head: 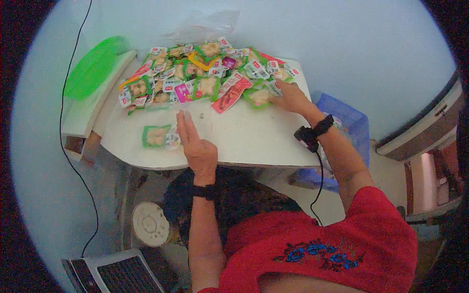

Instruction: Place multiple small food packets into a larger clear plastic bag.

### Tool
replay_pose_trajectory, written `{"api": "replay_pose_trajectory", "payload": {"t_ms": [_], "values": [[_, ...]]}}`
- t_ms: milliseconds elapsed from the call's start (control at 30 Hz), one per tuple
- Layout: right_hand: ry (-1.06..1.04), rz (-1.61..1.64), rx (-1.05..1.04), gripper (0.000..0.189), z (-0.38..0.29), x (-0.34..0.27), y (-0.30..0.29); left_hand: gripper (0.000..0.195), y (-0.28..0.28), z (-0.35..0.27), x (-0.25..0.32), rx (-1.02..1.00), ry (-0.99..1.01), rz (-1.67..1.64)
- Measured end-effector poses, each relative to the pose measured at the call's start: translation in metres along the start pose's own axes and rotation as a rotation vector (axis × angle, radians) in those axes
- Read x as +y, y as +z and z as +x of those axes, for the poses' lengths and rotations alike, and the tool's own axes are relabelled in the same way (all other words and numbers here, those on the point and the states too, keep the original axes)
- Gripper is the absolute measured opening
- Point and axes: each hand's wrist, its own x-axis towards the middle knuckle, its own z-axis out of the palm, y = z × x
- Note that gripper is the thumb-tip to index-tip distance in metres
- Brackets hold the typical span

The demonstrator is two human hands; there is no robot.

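Note:
Before me a heap of small snack packets (176, 78) with green, white, pink and purple parts covers the back of the white table (253, 139). At the heap's right front, my right hand (291, 97) has its fingers on a green-edged packet (259, 97) with a pale piece inside; the thumb side is partly hidden. My left hand (200, 152) stands nearer the table's front edge, fingers stretched forward and together. Touching or just beside its fingers is another green-and-white packet (157, 136), seemingly in or under clear plastic. A flat red packet (231, 93) lies between the hands.
A clear plastic bag (205, 27) stands behind the heap against the wall. At left, a green plastic piece (95, 69) leans over a white ledge (106, 88). A blue crate (344, 117) sits right of the table, a round stool (150, 223) below. A cable (321, 186) hangs from my right wrist.

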Motion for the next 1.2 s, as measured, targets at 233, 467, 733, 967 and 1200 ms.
{"api": "replay_pose_trajectory", "payload": {"t_ms": [233,467,733,967,1200], "values": [[0.154,0.408,0.043,0.073,0.012,0.020,0.004,0.069,-0.001,0.000,0.003,-0.007,-0.009,-0.005],[0.310,0.792,-0.245,0.032,0.006,0.028,-0.012,0.073,0.003,-0.001,0.001,-0.006,-0.008,-0.009],[0.312,1.367,-0.248,0.027,-0.036,-0.041,-0.061,0.066,-0.001,0.001,0.001,-0.015,-0.015,-0.026],[0.251,1.595,-0.421,0.028,-0.041,-0.086,-0.024,0.063,-0.003,-0.001,-0.001,0.007,-0.016,-0.008],[0.204,1.713,-0.580,0.037,-0.027,-0.133,-0.019,0.076,-0.001,-0.004,-0.004,-0.022,0.017,-0.030]]}}
